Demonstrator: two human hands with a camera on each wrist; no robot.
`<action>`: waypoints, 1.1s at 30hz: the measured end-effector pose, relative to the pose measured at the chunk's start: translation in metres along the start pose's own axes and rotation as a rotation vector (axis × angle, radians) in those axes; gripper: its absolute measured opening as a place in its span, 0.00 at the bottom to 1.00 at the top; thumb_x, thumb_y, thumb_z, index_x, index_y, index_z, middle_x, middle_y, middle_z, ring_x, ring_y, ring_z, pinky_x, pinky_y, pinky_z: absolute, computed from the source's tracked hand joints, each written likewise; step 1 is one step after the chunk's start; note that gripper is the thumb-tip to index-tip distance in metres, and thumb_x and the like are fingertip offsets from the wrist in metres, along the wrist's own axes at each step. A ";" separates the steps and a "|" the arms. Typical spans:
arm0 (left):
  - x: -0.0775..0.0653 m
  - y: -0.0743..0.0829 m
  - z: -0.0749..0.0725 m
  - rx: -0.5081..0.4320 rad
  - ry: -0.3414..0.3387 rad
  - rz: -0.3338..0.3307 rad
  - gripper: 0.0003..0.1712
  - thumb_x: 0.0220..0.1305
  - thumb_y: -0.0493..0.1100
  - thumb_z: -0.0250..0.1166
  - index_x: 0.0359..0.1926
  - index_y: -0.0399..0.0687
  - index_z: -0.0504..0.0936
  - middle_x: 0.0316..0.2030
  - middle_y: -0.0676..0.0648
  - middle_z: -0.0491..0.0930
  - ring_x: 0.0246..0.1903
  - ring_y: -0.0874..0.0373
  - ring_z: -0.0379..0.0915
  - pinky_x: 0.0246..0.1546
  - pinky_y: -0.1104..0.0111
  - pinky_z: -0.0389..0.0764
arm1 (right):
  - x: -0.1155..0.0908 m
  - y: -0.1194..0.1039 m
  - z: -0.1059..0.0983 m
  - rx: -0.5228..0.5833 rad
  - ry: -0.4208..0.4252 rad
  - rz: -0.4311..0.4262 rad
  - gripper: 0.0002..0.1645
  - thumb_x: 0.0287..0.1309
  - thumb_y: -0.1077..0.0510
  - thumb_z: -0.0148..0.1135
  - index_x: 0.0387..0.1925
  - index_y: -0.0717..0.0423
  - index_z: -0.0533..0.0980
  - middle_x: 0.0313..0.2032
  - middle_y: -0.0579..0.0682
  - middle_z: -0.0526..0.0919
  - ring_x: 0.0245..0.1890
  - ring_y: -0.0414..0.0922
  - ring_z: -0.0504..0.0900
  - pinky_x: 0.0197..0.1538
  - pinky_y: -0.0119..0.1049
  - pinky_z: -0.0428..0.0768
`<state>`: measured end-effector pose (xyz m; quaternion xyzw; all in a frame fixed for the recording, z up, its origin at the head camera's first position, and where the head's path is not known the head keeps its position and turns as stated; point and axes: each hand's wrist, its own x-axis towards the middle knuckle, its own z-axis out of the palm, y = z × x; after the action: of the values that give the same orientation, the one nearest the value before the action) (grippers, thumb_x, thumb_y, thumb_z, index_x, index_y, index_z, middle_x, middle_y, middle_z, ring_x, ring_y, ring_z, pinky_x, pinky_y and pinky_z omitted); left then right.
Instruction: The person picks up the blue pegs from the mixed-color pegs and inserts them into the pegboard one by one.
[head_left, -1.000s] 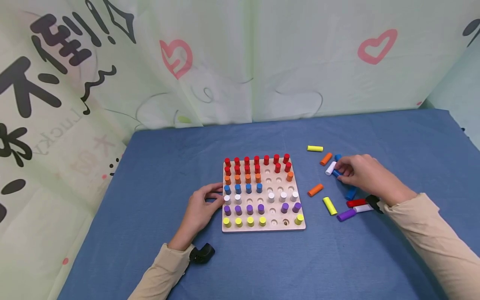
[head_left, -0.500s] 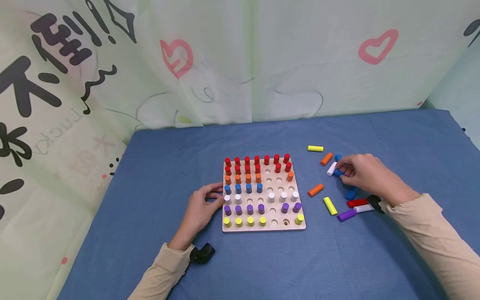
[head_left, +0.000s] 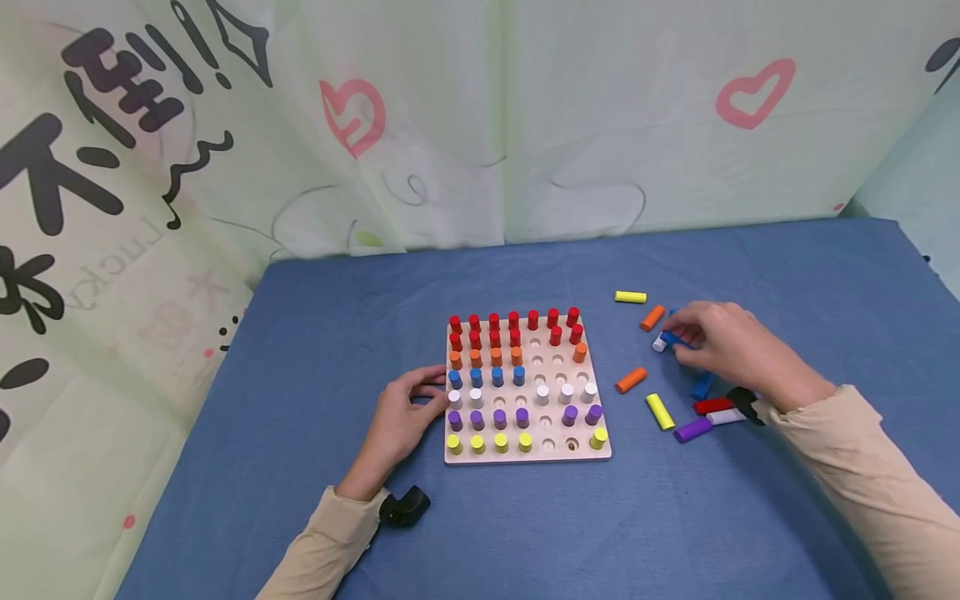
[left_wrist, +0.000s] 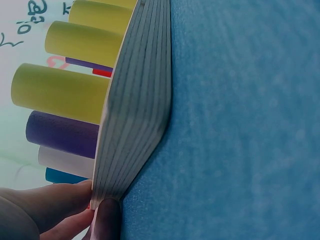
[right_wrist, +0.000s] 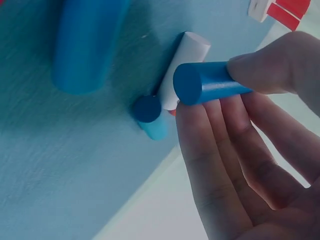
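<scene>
A pale wooden pegboard (head_left: 510,459) lies on the blue cloth, filled with rows of red, orange, blue, white, purple and yellow pegs, and some holes bare. At its left edge my left hand (head_left: 401,421) holds the board between thumb and fingers, as the left wrist view also shows. My right hand (head_left: 726,342) pinches a blue peg (right_wrist: 212,82) between thumb and fingertips, just off the cloth right of the board. Under it lies a white peg (right_wrist: 185,62), with another blue peg (right_wrist: 147,109) close by.
Loose pegs lie right of the board: yellow (head_left: 630,297), orange (head_left: 652,317), another orange (head_left: 632,380), another yellow (head_left: 660,412), purple (head_left: 692,430), red (head_left: 712,406), white (head_left: 724,417) and blue (head_left: 702,386). A printed curtain (head_left: 600,125) hangs behind the table.
My right hand has lifted the blue peg slightly and tilted it, so that it now partly covers the white peg. The left hand and the board stay put.
</scene>
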<state>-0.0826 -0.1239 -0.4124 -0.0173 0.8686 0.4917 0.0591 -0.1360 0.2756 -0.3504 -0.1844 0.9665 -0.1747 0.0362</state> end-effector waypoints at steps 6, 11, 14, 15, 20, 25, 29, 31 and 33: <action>-0.001 0.000 0.000 0.005 0.004 -0.004 0.24 0.65 0.36 0.67 0.62 0.43 0.79 0.55 0.44 0.82 0.46 0.54 0.80 0.44 0.63 0.85 | 0.001 -0.006 -0.001 0.032 0.019 -0.017 0.15 0.52 0.68 0.70 0.43 0.66 0.83 0.38 0.55 0.86 0.36 0.48 0.82 0.43 0.49 0.83; -0.001 0.001 0.001 0.002 0.004 -0.008 0.24 0.66 0.36 0.67 0.62 0.43 0.79 0.54 0.44 0.82 0.46 0.54 0.80 0.44 0.63 0.86 | 0.003 -0.012 -0.003 0.029 0.031 -0.026 0.14 0.51 0.67 0.70 0.42 0.64 0.83 0.35 0.53 0.85 0.36 0.47 0.82 0.43 0.48 0.83; -0.001 0.001 0.001 -0.001 0.004 -0.017 0.24 0.66 0.37 0.67 0.62 0.44 0.79 0.53 0.45 0.83 0.46 0.54 0.80 0.44 0.63 0.85 | 0.004 -0.016 -0.003 0.037 0.033 -0.029 0.13 0.52 0.66 0.71 0.42 0.62 0.83 0.36 0.52 0.85 0.36 0.46 0.82 0.43 0.47 0.82; -0.001 0.001 0.001 0.000 0.005 -0.016 0.24 0.66 0.37 0.67 0.62 0.44 0.79 0.53 0.45 0.83 0.46 0.54 0.80 0.44 0.63 0.85 | 0.004 -0.017 -0.003 0.040 0.033 -0.030 0.14 0.52 0.66 0.71 0.43 0.62 0.83 0.36 0.52 0.86 0.36 0.46 0.82 0.43 0.47 0.82; -0.001 0.001 0.000 -0.002 0.006 -0.008 0.24 0.66 0.36 0.67 0.62 0.43 0.79 0.53 0.44 0.83 0.46 0.54 0.80 0.44 0.63 0.85 | 0.006 -0.023 -0.003 0.052 0.032 -0.027 0.14 0.54 0.66 0.70 0.44 0.62 0.83 0.37 0.53 0.86 0.37 0.46 0.82 0.44 0.48 0.82; 0.000 0.001 0.000 -0.010 0.002 -0.003 0.23 0.66 0.35 0.66 0.62 0.42 0.79 0.55 0.43 0.82 0.46 0.54 0.81 0.44 0.63 0.86 | 0.008 -0.029 -0.003 0.067 0.044 -0.045 0.14 0.54 0.66 0.70 0.44 0.62 0.83 0.38 0.54 0.86 0.37 0.47 0.82 0.45 0.50 0.83; 0.000 0.000 0.000 -0.012 0.002 0.003 0.23 0.66 0.34 0.66 0.62 0.42 0.79 0.55 0.43 0.82 0.46 0.54 0.81 0.44 0.63 0.86 | 0.009 -0.033 -0.002 0.081 0.062 -0.071 0.14 0.54 0.67 0.69 0.44 0.62 0.83 0.39 0.54 0.87 0.37 0.48 0.84 0.45 0.50 0.84; 0.000 0.000 0.000 -0.012 0.002 0.005 0.23 0.65 0.34 0.66 0.62 0.42 0.79 0.55 0.43 0.82 0.46 0.54 0.81 0.43 0.63 0.85 | 0.009 -0.035 -0.002 0.091 0.066 -0.079 0.14 0.54 0.67 0.69 0.44 0.62 0.83 0.39 0.54 0.87 0.38 0.48 0.84 0.45 0.50 0.84; 0.000 0.000 0.000 -0.013 0.002 0.005 0.23 0.65 0.34 0.66 0.62 0.42 0.79 0.55 0.43 0.82 0.46 0.54 0.81 0.43 0.63 0.85 | 0.010 -0.037 -0.001 0.101 0.067 -0.087 0.14 0.54 0.67 0.69 0.44 0.62 0.83 0.40 0.54 0.87 0.38 0.48 0.84 0.45 0.51 0.84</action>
<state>-0.0824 -0.1237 -0.4122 -0.0158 0.8656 0.4972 0.0569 -0.1324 0.2403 -0.3361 -0.2182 0.9483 -0.2305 0.0055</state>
